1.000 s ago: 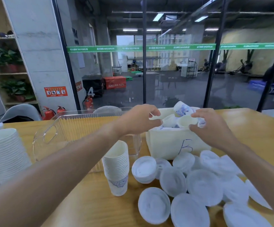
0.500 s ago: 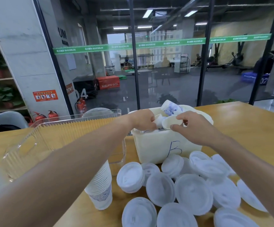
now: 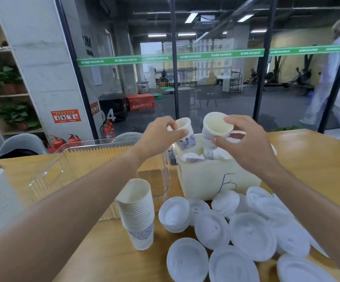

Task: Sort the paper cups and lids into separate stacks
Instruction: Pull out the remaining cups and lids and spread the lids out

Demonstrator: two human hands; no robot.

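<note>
**Both hands lifted clear of the bin, a cup in each**

Raised since half a second ago, the left hand point(image 3: 161, 135) pinches a paper cup point(image 3: 184, 133) by its rim — the right hand point(image 3: 246, 145) has its grip curled round another cup point(image 3: 216, 127), above the cream bin point(image 3: 211, 180). On the bench point(image 3: 317, 159) stand a cup stack point(image 3: 137, 212) and loose lids point(image 3: 250, 235) — just in front of the bin.
</note>
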